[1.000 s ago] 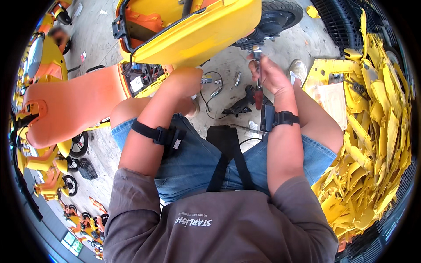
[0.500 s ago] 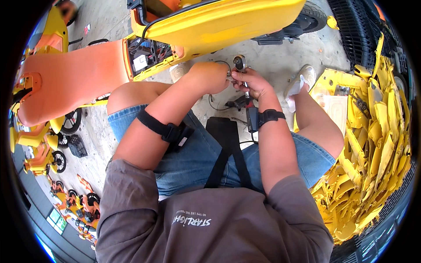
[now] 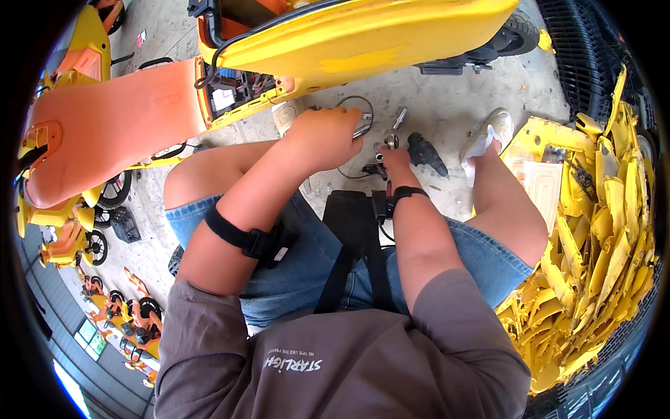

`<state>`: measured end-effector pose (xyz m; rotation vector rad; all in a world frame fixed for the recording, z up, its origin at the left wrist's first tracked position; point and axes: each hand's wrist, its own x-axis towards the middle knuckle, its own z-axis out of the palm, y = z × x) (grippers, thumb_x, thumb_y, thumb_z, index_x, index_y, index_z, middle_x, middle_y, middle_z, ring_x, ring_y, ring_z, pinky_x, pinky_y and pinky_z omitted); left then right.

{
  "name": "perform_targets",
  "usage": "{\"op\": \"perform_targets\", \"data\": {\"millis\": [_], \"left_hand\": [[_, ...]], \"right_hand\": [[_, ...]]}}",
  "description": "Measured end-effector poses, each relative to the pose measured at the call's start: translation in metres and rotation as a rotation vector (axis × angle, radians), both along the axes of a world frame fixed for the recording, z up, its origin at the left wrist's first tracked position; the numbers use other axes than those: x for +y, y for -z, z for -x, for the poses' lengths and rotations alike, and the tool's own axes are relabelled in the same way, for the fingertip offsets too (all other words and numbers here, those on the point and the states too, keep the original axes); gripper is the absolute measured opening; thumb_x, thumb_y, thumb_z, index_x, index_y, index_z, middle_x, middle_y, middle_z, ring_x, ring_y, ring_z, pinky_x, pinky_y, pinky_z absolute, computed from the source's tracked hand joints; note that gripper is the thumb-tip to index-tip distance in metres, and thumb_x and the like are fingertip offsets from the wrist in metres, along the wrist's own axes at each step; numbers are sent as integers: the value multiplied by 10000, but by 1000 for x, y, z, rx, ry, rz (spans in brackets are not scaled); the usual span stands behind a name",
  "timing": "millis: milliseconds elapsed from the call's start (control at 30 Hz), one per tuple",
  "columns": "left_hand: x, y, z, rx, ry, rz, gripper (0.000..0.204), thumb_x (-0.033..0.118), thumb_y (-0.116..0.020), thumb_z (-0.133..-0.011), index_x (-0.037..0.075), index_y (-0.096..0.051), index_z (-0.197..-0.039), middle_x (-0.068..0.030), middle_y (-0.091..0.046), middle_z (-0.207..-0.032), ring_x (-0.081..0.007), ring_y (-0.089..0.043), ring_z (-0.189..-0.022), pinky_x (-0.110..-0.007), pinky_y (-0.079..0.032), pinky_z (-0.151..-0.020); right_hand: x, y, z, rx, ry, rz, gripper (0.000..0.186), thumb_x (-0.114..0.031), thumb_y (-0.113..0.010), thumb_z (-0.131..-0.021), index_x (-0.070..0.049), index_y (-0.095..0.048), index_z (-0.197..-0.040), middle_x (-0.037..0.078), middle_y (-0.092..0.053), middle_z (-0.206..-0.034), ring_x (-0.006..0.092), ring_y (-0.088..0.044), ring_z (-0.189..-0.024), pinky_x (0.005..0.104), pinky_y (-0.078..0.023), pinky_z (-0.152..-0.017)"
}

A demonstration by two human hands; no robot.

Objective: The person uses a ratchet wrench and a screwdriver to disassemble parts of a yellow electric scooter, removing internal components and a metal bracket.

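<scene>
My left hand [image 3: 326,136] is closed around a small silver metal piece [image 3: 363,124]. A thin black cable [image 3: 364,102] loops out beside it. Lower and to the right, my right hand [image 3: 396,162] grips a power ratchet wrench [image 3: 391,142] near its silver head. Most of the wrench's body is hidden by the hand and forearm. On the concrete just beyond it lies a silver metal rod or socket [image 3: 400,117]. A dark tool-like object [image 3: 427,153] rests on the floor to the right of my right hand.
A yellow scooter body [image 3: 377,42] with an open compartment [image 3: 241,91] stands ahead, its orange seat [image 3: 118,126] stretching left. Broken yellow panels [image 3: 586,265] are heaped at the right beside black crates [image 3: 579,63]. More scooters [image 3: 70,216] stand at the left.
My right hand has drawn back toward me with the ratchet wrench, away from my left hand. The rod and the dark object on the floor have come into view.
</scene>
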<state>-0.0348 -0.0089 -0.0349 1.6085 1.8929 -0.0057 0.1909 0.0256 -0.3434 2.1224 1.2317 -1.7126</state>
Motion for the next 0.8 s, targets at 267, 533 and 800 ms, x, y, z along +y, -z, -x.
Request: {"op": "perform_targets", "data": {"millis": [267,533,800], "left_hand": [[-7,-3,-3,-22,-35,57,448,345,-643,-949,55,-616,-1288,-179,-697,-1169,-391,-674,-1062,-482,-552,-896],[-8,2,-1,-27,-38,109,454,341,-636,-953,58,-612,-1307,-185,-687,-1188,-388,-676,-1064,-479,-550,-896],[-4,1,6,-64,-62,54,439,317,-632,-954,48,-609,-1301,-184,-700,-1106,-386,-689,-991,-485,-547,-861]], "right_hand": [[2,14,22,-197,-365,-106,513,-423,-724,-824,48,-745,-1027,276,-725,-1106,407,-690,-1101,454,-551,-935],[7,12,27,-233,-370,-51,514,-416,-696,-836,31,-728,-1087,272,-715,-1153,406,-685,-1121,452,-546,-952],[15,-10,51,-277,-203,-183,472,-340,-661,-870,30,-672,-1162,283,-703,-1171,430,-680,-1115,465,-547,-947]]}}
